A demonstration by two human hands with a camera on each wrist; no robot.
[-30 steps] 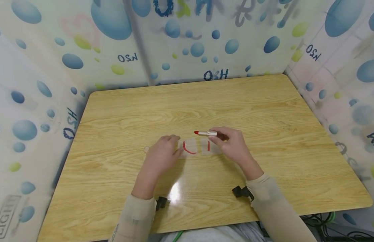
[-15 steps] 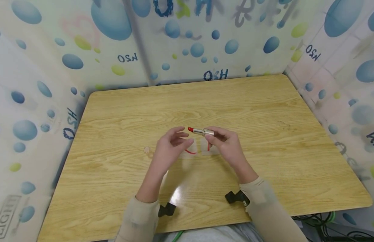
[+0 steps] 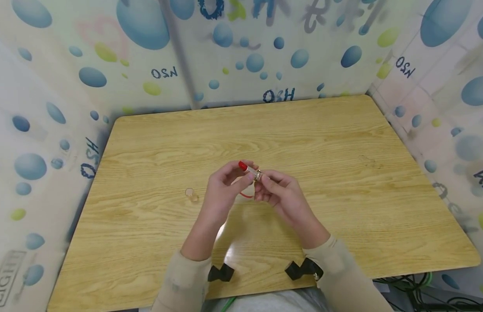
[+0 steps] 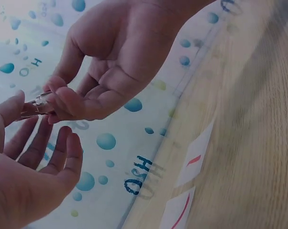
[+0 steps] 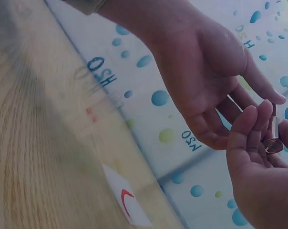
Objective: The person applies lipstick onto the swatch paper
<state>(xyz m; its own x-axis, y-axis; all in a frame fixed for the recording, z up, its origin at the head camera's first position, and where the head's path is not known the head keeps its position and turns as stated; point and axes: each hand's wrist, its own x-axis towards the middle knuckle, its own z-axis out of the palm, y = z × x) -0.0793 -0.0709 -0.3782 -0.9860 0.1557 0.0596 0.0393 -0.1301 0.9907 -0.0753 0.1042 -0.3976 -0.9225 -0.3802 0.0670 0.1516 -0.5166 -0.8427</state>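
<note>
A lipstick with its red bullet exposed is held up between both hands, tilted with the bullet toward the upper left. My left hand pinches it by thumb and fingers close below the bullet. At its gold-and-clear base, my right hand pinches with thumb and fingers. Under the hands lie two pale paper squares; in the left wrist view one sheet bears a short red stroke and the other sheet a curved one. The head view shows only part of that red curve.
A small clear, amber-tinted cap-like piece lies on the wooden table, left of the left hand. Bubble-patterned curtains stand behind the table and at both sides. Cables hang beyond the front right edge.
The left hand has lifted off the paper and come over to the lipstick, now pinching it. The right hand has shifted left, and the lipstick has turned to a steeper tilt.
</note>
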